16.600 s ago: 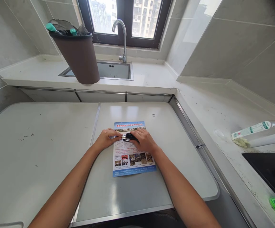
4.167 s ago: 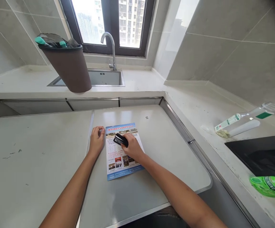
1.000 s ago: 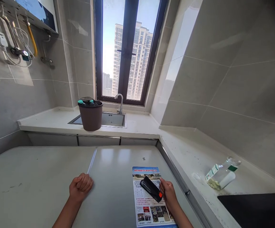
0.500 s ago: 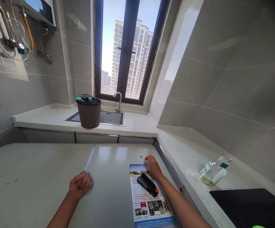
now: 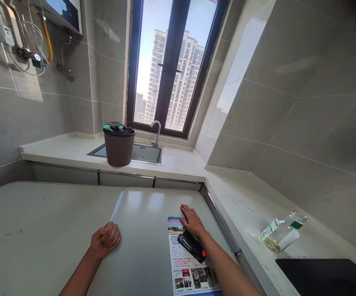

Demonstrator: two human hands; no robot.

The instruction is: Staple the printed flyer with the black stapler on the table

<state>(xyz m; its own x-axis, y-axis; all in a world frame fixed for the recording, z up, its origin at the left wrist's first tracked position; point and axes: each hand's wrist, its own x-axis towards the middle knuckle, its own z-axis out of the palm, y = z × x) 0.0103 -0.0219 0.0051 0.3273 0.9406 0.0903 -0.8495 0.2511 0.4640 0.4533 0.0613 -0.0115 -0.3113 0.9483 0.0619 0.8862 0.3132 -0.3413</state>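
My left hand (image 5: 105,239) rests on the folding table as a closed fist, left of the flyer; what it holds, if anything, is hidden. My right hand (image 5: 191,221) lies flat and open, fingers stretched forward, over the top right corner of a printed flyer (image 5: 180,257) and the table beyond. A black stapler (image 5: 191,246) with a red-orange tip lies slanted on the flyer, just below my right palm and partly behind my wrist. My right forearm covers the flyer's right side. The small grey staple pieces on the table are hidden at my right fingertips.
A brown bin (image 5: 119,150) with a black bag stands at the sink (image 5: 148,154), below the faucet (image 5: 157,133). On the right counter (image 5: 236,197) are a clear bottle (image 5: 284,232) and a black cooktop (image 5: 322,275). The table seam (image 5: 117,205) runs beside my left fist.
The stapler, earlier in my right hand, now lies on the flyer. My right hand has moved off it, forward and left, and flattened over the staple pieces. My left hand has stayed a fist.
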